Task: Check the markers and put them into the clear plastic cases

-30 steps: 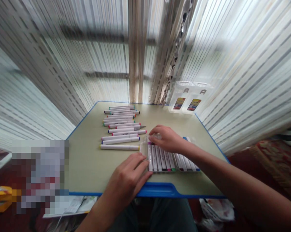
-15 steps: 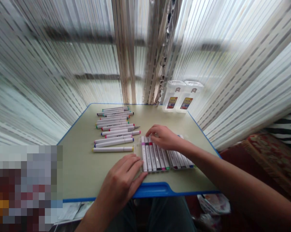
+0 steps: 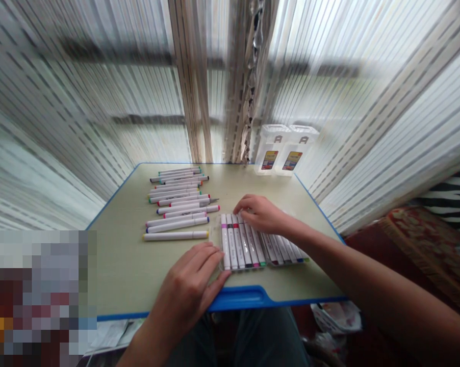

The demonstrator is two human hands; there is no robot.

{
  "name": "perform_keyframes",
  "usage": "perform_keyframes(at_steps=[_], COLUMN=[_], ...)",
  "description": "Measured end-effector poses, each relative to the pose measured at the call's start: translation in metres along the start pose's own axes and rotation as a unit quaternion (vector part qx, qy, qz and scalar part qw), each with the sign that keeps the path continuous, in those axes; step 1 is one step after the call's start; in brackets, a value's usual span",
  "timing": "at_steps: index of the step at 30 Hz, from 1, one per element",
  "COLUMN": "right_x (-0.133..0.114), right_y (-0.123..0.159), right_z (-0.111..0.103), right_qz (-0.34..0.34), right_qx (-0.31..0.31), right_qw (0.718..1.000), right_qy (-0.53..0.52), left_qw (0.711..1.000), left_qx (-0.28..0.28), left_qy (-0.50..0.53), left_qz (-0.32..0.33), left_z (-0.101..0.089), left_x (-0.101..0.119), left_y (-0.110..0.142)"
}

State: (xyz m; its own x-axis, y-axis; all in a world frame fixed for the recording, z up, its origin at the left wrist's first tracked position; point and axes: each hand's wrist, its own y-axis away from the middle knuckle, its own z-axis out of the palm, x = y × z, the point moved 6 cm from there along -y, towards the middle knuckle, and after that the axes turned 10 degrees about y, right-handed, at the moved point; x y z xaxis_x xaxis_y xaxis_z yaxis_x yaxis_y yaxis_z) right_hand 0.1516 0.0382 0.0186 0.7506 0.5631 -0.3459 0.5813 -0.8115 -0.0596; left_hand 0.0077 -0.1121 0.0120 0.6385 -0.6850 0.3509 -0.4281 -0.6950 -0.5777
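A clear plastic case (image 3: 217, 224) lies on the table with a row of white markers (image 3: 236, 250) in it, their colored bands and ends showing. My left hand (image 3: 194, 270) rests at the case's near left corner, fingers along its side and thumb by the bottom edge, gripping it. Over the far ends of the row, my right hand (image 3: 258, 211) is bent with its fingertips closed on a marker there; the hand partly hides that marker. Beneath my right wrist, a second set of markers (image 3: 283, 251) lies beside the first, partly covered by my forearm.
Several loose white markers (image 3: 176, 237) with colored ends lie in a stack of rows at the left of the blue-edged table (image 3: 119, 265). Two clear empty cases (image 3: 274, 148) with labels stand at the back right, before a string curtain (image 3: 199, 92). A blue handle (image 3: 241, 296) edges the front.
My right hand has shifted slightly rightward along the far ends of the markers. My left hand stays at the case's corner. The whole view has moved a little.
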Motion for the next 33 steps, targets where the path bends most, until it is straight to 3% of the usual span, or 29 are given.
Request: perform_keyframes(at_steps=[23,33], right_x=[0.021,0.018], right_y=[0.008,0.011], right_z=[-0.007,-0.004], right_qz=[0.026,-0.005], right_qx=[0.016,0.014], right_qw=[0.999,0.999], right_qy=[-0.009,-0.038], left_qw=[1.0,0.999], left_qx=[-0.013,-0.006], left_qy=[-0.012,-0.034], left_qz=[0.006,0.029], left_z=[0.001,0.017], left_x=[0.0,0.026], left_y=[0.0,-0.026])
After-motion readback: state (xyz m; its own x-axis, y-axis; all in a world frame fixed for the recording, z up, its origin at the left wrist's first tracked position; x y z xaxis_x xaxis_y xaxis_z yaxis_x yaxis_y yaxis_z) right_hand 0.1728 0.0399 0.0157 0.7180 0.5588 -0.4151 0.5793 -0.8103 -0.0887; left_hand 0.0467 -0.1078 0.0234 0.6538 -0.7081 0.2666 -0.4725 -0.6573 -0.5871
